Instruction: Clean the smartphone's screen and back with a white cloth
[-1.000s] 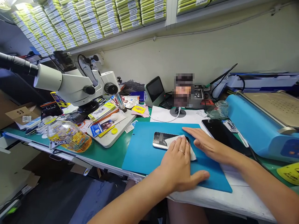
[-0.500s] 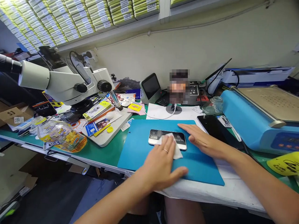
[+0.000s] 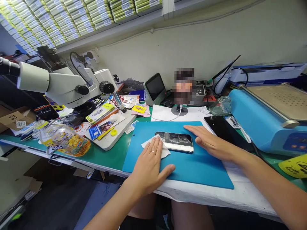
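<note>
A phone (image 3: 178,140) with a dark, streaky reflective face lies flat on the blue mat (image 3: 192,172). My left hand (image 3: 148,161), a ring on one finger, presses a white wipe (image 3: 165,152) down at the phone's left end with outstretched fingers. The wipe covers that end and spreads onto the mat. My right hand (image 3: 211,142) is open, its fingers straight, on the mat just beyond the phone's right end.
A larger black phone (image 3: 223,129) lies right of my right hand, near a glass jar (image 3: 221,106) and a blue machine (image 3: 259,124). Left stand a microscope (image 3: 64,86), papers and a plastic bottle (image 3: 64,140). A small screen (image 3: 155,89) stands behind.
My left hand and the wipe have slid left across the phone, from its middle to its left end, uncovering the middle. My right hand keeps its place beside the phone.
</note>
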Demonstrator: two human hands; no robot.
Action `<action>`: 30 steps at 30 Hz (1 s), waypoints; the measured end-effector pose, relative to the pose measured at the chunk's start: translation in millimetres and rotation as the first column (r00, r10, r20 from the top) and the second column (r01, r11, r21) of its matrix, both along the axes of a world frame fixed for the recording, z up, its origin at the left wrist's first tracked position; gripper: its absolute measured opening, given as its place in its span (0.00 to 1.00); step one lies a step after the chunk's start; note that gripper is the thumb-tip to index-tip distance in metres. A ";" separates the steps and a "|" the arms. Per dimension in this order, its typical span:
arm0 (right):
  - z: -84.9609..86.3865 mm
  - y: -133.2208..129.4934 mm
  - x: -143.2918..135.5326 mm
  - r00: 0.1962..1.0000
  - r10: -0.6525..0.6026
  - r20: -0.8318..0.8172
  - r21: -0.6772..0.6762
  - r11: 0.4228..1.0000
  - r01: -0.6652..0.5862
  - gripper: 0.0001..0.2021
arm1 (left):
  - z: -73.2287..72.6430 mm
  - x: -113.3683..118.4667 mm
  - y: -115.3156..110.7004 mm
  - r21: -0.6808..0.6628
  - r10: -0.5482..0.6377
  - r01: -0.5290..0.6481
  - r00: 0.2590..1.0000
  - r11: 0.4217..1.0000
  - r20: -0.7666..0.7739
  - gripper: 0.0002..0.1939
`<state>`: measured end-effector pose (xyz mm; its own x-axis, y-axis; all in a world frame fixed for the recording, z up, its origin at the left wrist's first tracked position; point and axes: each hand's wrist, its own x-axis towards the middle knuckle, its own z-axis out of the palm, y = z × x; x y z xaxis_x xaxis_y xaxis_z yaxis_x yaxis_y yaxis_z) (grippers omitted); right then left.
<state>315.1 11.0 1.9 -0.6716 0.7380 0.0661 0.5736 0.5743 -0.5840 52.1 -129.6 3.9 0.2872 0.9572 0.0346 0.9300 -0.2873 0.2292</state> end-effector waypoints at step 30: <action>51.5 -25.9 -59.2 0.968 0.100 0.229 0.043 0.993 -0.113 0.36 | -1.6 -53.7 12.7 0.187 -0.094 0.060 0.979 0.981 0.178 0.12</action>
